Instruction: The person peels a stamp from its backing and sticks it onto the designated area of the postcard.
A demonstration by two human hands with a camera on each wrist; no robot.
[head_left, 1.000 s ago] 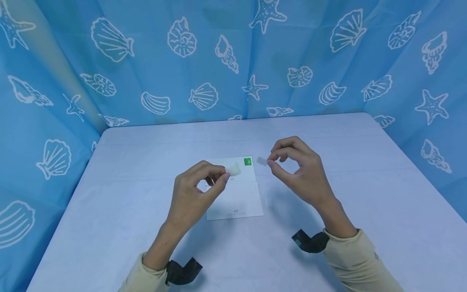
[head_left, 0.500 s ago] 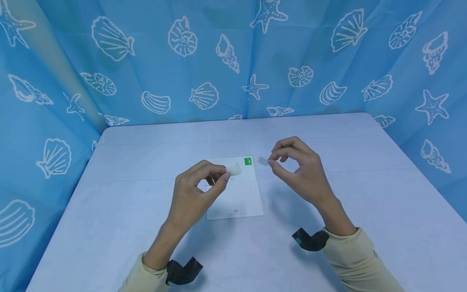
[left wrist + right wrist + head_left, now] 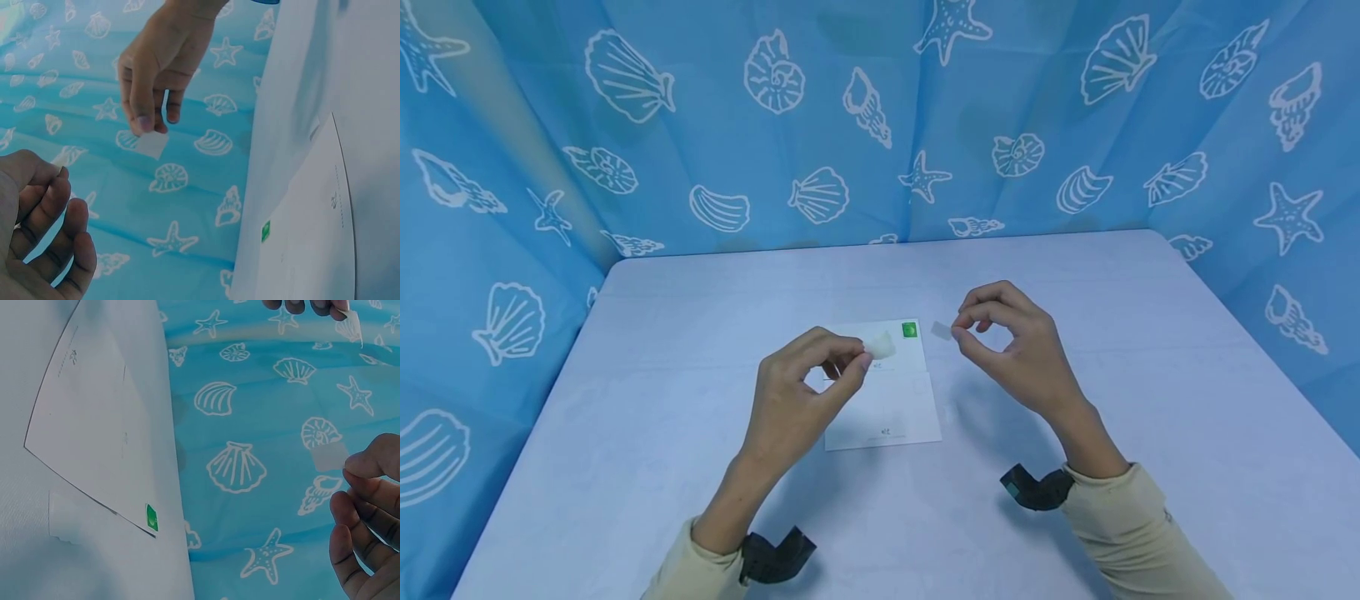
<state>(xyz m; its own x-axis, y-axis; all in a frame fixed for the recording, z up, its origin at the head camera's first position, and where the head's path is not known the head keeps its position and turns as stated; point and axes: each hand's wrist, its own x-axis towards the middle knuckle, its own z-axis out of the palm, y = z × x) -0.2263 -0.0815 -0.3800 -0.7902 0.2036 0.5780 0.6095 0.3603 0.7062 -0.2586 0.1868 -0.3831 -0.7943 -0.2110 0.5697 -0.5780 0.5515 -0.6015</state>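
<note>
My left hand [image 3: 808, 387] pinches a small pale, slightly see-through piece [image 3: 880, 345] between thumb and forefinger, raised over the white cards. Higher on the right, my right hand [image 3: 1018, 350] pinches a small greyish square piece [image 3: 942, 331] by its edge. In the right wrist view this square [image 3: 330, 457] looks flat and plain. The kind of both pieces cannot be told. Beneath the left hand lie two white cards, envelopes or postcards, one above the other; the far one [image 3: 906, 358] carries a green stamp [image 3: 909, 330] at its upper right corner, the near one [image 3: 883, 408] shows small print.
A faint, thin square [image 3: 65, 515] lies on the tablecloth beside the cards in the right wrist view. The white-covered table [image 3: 700, 308] is backed and flanked by a blue curtain [image 3: 865, 108] with shell prints. Black wrist mounts [image 3: 1037, 487] sit at both sleeves.
</note>
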